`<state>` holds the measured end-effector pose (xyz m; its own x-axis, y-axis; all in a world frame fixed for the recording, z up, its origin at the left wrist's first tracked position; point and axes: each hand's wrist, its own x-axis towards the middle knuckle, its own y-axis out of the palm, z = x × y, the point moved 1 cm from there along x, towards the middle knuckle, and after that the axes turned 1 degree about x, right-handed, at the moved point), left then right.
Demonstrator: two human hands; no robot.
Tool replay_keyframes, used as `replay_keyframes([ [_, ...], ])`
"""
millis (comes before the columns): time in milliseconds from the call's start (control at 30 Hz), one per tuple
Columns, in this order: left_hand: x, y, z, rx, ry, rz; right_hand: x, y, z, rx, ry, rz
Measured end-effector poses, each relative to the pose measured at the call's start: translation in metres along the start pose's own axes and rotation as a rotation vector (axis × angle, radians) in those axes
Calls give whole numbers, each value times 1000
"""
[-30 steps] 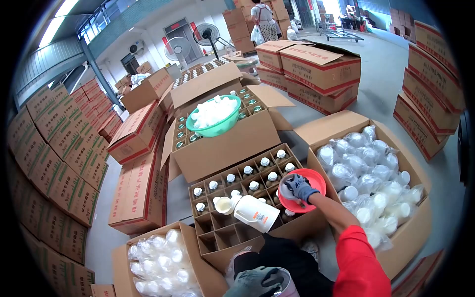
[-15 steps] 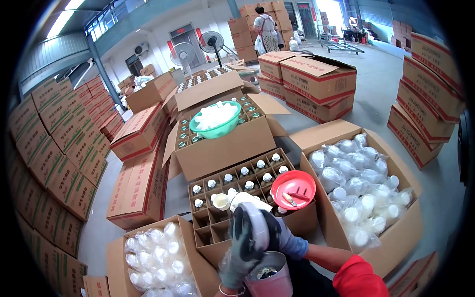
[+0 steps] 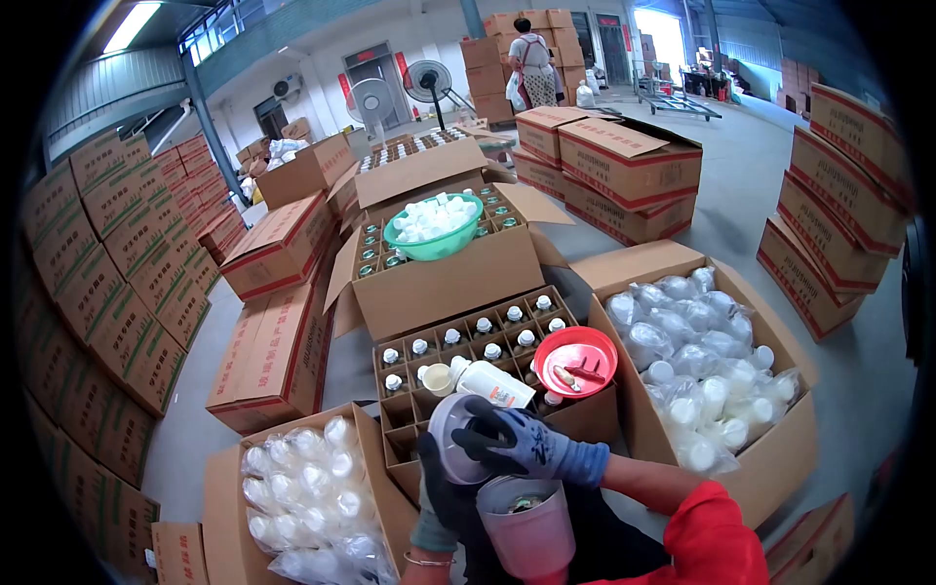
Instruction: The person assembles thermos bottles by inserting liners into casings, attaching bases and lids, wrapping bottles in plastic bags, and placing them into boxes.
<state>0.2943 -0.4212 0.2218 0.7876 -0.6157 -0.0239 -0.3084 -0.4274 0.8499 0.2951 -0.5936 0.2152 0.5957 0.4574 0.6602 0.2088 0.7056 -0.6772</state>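
Note:
My left hand (image 3: 437, 480), in a dark glove, grips the lower left edge of a round, pale translucent plastic lid (image 3: 450, 441). My right hand (image 3: 526, 445), gloved in blue-grey and black, has its fingers curled over the lid's inner face. The lid is tilted, and the ends of some fingers are hidden. Just below stands a pinkish plastic tub (image 3: 531, 536) with small items inside that I cannot make out. Beyond my hands, a white bottle (image 3: 495, 384) and a cream cup (image 3: 437, 379) lie on a divided carton (image 3: 400, 429) of capped bottles.
A red bowl (image 3: 548, 343) with red-handled tools rests on the carton's right side. Boxes of bagged white bottles stand left (image 3: 380, 487) and right (image 3: 795, 439). Ahead, a green bowl (image 3: 436, 246) of white caps sits on another carton. A person (image 3: 534, 68) stands far back.
The lid has swung from edge-on to facing up and moved left and down. My right hand now reaches across it; my left hand has shifted left. The white bottle is more visible.

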Motion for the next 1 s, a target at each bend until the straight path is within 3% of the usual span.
replay_keyframes([
  [67,-3,-13,7,-4,19,-10,3,3,6,-29,-50,1],
  [133,-7,-10,6,484,155,-90,8,-2,21,236,303,44],
  [200,-12,-3,5,1156,518,-135,0,7,21,656,622,38],
  [233,-10,4,5,1573,835,-128,-7,15,15,792,550,-30],
  [300,-12,11,-7,1879,902,128,-23,31,5,1075,384,-136],
  [333,-11,9,-10,1889,882,212,-29,32,-5,1000,351,-80],
  [400,-10,-8,-17,1831,752,265,-41,30,-16,983,531,28],
  [500,-19,-47,-17,1655,516,219,-56,-2,-31,1084,1168,188],
  [533,-26,-55,-17,1632,469,230,-70,-6,-39,504,792,149],
  [633,-26,-54,-16,1614,373,347,-100,35,-47,1146,882,-134],
  [667,-22,-49,-18,1661,362,444,-98,49,-45,906,676,-49],
  [767,-15,-31,-11,1738,170,588,-78,35,-8,715,629,121],
  [900,-16,-45,8,1713,210,602,-97,42,0,381,417,214],
  [933,-19,-43,10,1713,222,593,-92,42,5,512,572,127],
  [1000,-30,-33,16,1731,233,427,-85,45,-6,761,590,209],
])
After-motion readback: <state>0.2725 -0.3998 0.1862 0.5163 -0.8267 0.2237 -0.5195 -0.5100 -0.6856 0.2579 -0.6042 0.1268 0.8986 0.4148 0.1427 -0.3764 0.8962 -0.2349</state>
